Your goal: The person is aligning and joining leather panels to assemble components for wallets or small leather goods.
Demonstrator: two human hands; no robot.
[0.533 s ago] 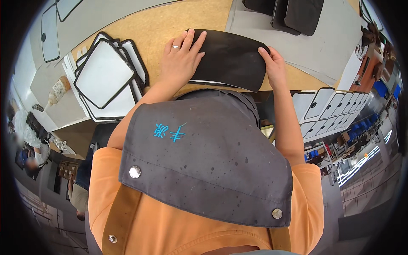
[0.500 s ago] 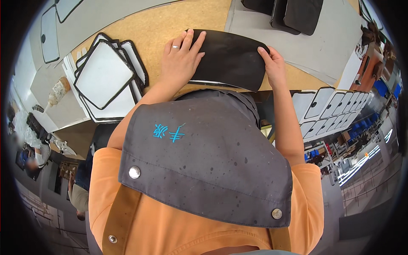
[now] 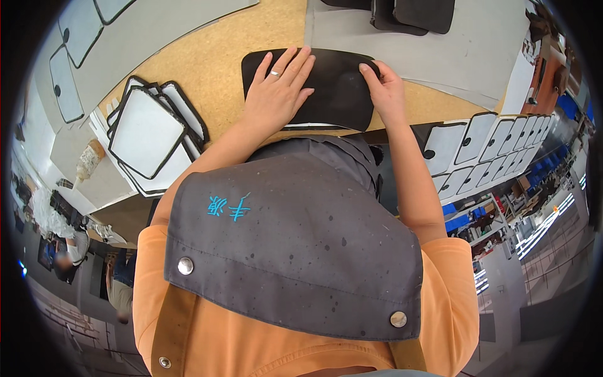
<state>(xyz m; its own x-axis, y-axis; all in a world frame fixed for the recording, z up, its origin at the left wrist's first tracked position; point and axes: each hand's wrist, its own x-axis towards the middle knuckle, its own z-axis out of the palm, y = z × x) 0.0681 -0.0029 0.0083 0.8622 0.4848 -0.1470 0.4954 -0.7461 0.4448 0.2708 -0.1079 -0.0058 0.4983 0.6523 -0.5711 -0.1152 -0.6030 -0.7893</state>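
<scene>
A black rounded-corner panel (image 3: 339, 94), thin and leather-like, lies in front of me at the near edge of the tan table. A pale strip shows along its near edge. My left hand (image 3: 279, 91), with a ring on one finger, rests flat on the panel's left half, fingers spread. At the far right corner my right hand (image 3: 384, 91) pinches the panel, thumb on top and fingers curled round the edge. To the left sits an untidy stack of white panels with black edges (image 3: 149, 132).
Several dark panels (image 3: 424, 12) lie on a grey sheet (image 3: 358, 38) at the back right. White black-edged pieces (image 3: 483, 144) stand in rows on the right. A stained bottle (image 3: 90, 160) lies at far left. More white pieces (image 3: 66, 85) lie on the grey surface at back left.
My left hand has shifted inward on the panel, so its far left corner now shows. My right hand keeps its hold at the right corner. The whole view has shifted slightly.
</scene>
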